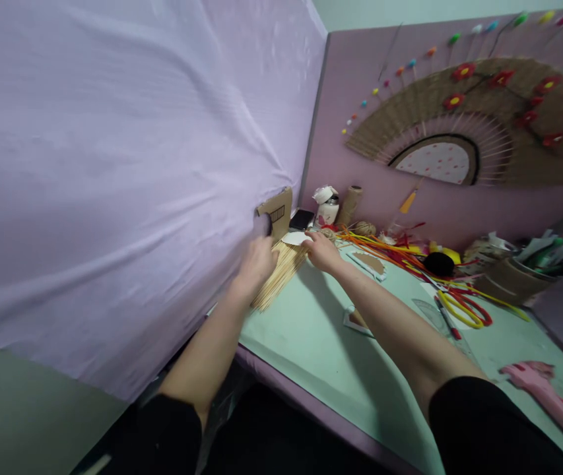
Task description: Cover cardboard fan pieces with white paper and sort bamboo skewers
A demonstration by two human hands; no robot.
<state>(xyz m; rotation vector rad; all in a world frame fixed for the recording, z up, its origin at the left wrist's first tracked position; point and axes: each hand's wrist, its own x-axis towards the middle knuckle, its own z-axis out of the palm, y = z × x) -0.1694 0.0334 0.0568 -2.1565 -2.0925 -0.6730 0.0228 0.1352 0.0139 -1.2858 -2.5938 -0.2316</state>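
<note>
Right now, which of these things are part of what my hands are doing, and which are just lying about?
Likely in use:
- sticks, beside the left hand
- white piece, at the right hand's fingertips
- cardboard, perhaps, near the left hand

Apparently lying about:
- jar
- twine ball
- pen
- pink tool

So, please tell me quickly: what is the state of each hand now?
Left hand: curled near a dark, rounded, blurred object; grip cannot be told.
Right hand: at the edge of a flat white paper-like piece; grip cannot be told.
</note>
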